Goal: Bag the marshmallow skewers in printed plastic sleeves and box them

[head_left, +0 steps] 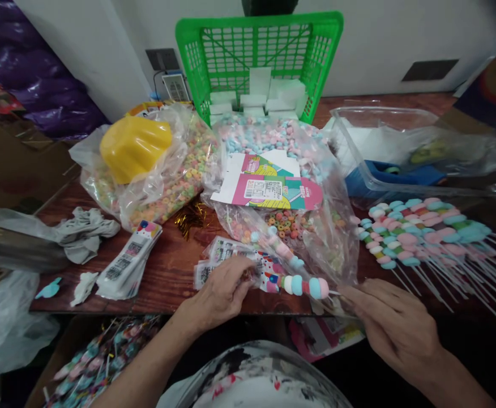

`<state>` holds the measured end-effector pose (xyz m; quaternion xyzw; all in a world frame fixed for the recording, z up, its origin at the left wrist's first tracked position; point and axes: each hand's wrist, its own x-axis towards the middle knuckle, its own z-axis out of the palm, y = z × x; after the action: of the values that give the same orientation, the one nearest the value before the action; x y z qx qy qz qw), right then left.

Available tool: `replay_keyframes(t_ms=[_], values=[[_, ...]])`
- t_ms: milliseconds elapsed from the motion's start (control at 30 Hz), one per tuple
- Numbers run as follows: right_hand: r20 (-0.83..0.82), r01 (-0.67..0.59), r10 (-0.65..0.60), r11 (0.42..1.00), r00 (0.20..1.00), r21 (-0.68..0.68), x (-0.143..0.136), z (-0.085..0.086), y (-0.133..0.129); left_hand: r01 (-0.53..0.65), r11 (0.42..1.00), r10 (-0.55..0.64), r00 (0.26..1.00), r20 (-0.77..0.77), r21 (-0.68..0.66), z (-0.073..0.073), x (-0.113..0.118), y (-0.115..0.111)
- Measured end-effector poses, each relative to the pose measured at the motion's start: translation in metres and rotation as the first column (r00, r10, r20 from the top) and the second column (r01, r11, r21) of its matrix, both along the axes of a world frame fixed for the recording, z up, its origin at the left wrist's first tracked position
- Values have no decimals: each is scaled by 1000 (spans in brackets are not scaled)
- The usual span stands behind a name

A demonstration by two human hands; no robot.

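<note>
Gripped in the right hand, fingers curled closed: the bare white end of a candy stick. Pinched in the left hand, thumb against fingers: a printed wrapper. Candy stick roughly level, between the two sets of fingers, near the front edge of the table. Threaded along it, from the right fingers leftward: pink, blue, red, blue, white, then green. Meeting the wrapper just right of the left fingertips; tip perhaps just inside its mouth, too blurred to be sure.

Behind the left knuckles: loose wrappers, flat on the wood. Well left of the same fingers: a stack of wrappers, and farther left a crumpled grey cloth and a small blue scrap. Beyond the left hand: shiny gold ties, then a bag of cereal rings with a yellow bowl on top.

Straight out from between the hands: another threaded stick, slanted; past it, printed cards and a bag of marshmallows. Farthest from the fingers: a green basket with white blocks in it.

Beyond the right fingers and to their right: a heap of threaded sticks, bare ends mostly toward the lower right. Behind that heap: a clear tub.

Below the left forearm, under table height: more sweets on sticks.
</note>
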<state>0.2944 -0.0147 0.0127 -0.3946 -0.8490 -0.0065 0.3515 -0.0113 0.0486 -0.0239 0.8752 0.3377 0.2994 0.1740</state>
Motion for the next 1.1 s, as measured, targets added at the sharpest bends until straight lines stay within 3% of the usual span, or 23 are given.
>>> replay_keyframes(t_ms=[167,333,600,833,900,1033,1100], values=[[22,-26,27,1000,999,-16,-2,4,0,134,974,-148,987,-65,-185,10,17,-5],[115,-73,69,997,991,27,-2,17,5,90,878,-145,986,-82,-470,20,39,-16],[259,-157,203,969,944,-190,-12,35,20,117,812,-116,993,39,-572,30,66,-29],[311,-140,223,953,924,-267,-34,27,23,241,751,-82,958,275,-614,24,85,-30],[328,-128,226,947,917,-294,-34,28,28,287,658,-3,925,379,-696,23,83,-32],[272,-86,177,945,946,-315,-24,39,39,327,302,302,858,415,-896,23,72,-31],[178,-118,185,935,966,-333,-21,43,41,323,229,414,821,393,-918,22,69,-30]])
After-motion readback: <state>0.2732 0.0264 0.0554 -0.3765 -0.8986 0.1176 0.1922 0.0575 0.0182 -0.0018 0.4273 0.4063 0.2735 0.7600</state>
